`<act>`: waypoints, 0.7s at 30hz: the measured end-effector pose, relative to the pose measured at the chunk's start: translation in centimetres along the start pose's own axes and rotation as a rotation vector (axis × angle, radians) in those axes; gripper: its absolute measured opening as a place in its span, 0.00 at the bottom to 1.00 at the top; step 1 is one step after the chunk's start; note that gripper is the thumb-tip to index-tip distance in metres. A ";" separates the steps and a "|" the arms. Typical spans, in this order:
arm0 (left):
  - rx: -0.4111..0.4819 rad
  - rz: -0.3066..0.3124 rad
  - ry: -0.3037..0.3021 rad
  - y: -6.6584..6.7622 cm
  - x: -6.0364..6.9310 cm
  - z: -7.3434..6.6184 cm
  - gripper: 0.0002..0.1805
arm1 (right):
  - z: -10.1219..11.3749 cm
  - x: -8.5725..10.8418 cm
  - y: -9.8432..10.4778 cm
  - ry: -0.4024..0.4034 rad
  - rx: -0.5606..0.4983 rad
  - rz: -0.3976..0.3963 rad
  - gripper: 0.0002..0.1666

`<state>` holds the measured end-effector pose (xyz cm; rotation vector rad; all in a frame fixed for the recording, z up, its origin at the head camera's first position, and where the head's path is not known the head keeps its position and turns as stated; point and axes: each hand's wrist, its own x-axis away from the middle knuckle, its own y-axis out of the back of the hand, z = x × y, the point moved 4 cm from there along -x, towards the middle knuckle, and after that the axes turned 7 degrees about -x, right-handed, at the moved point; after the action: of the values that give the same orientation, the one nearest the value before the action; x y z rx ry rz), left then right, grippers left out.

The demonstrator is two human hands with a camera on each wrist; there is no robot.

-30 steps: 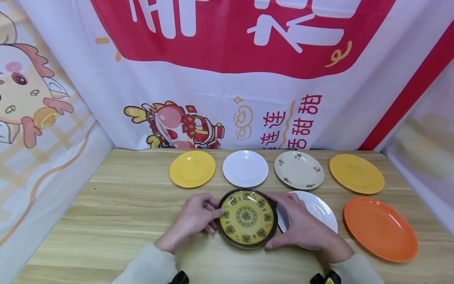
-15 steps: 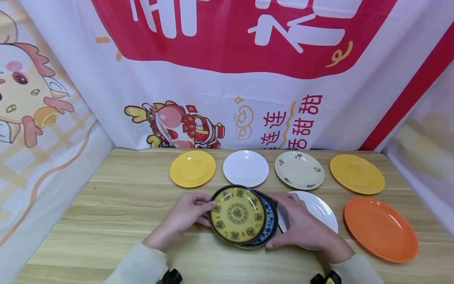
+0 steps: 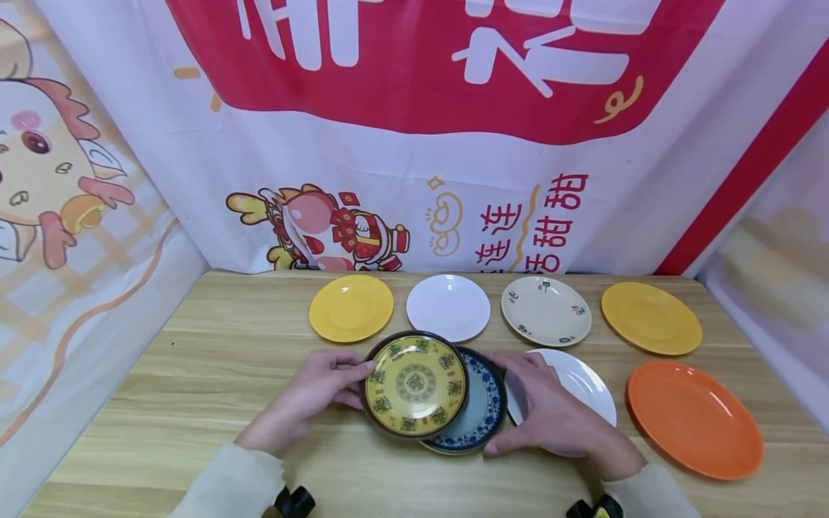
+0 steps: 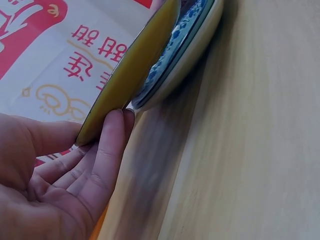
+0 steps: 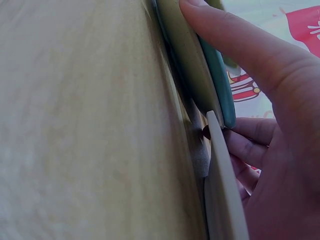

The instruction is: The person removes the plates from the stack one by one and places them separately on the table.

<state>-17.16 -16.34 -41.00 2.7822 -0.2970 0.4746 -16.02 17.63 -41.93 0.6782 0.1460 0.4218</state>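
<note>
My left hand (image 3: 317, 388) pinches the left rim of a yellow plate with a dark rim and dark printed motifs (image 3: 416, 386). In the left wrist view its thumb lies on top and its fingers underneath, with the plate tilted and raised. This plate partly covers a blue-and-white patterned plate (image 3: 481, 403) with a dark rim. Under the blue one, a paler plate (image 4: 192, 67) shows at the edge. Around the right side of these stacked plates, my right hand (image 3: 557, 406) holds on with thumb and fingers spread along the rim. Its hand partly hides a white plate (image 3: 586, 385).
Along the back of the wooden table (image 3: 214, 374) lie a yellow plate (image 3: 351, 308), a white plate (image 3: 448, 308), a cream plate with small motifs (image 3: 546, 311) and another yellow plate (image 3: 650, 318). An orange plate (image 3: 696, 419) lies at right. A printed cloth (image 3: 414, 158) hangs behind.
The left hand has shifted the yellow patterned plate left and slightly back off the stack, uncovering the blue patterned plate. The right hand has stayed in place.
</note>
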 end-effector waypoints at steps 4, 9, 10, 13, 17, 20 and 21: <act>0.009 0.000 -0.003 1.1 0.3 0.2 0.19 | 0.0 0.0 0.0 -0.004 0.002 0.005 0.75; 0.016 0.000 -0.017 2.5 0.6 0.4 0.21 | 0.1 0.0 0.0 -0.006 0.004 0.010 0.74; 0.014 -0.001 -0.020 2.8 0.7 0.6 0.22 | 0.0 0.0 0.0 -0.005 0.003 0.010 0.74; 0.011 0.004 -0.019 3.7 1.1 1.2 0.23 | 0.0 0.0 0.0 -0.005 0.004 0.011 0.74; 0.010 0.025 -0.019 4.8 1.7 2.4 0.26 | -0.1 0.0 0.0 -0.004 0.015 0.007 0.74; 0.002 0.038 -0.016 5.8 2.1 3.4 0.27 | -0.1 0.0 0.0 0.000 0.023 0.003 0.74; -0.001 0.039 -0.011 6.2 2.3 3.8 0.27 | -0.1 0.0 0.0 0.001 0.025 0.003 0.74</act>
<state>-15.54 -23.67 -42.00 2.7830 -0.3550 0.4684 -16.05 17.64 -42.03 0.7028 0.1516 0.4240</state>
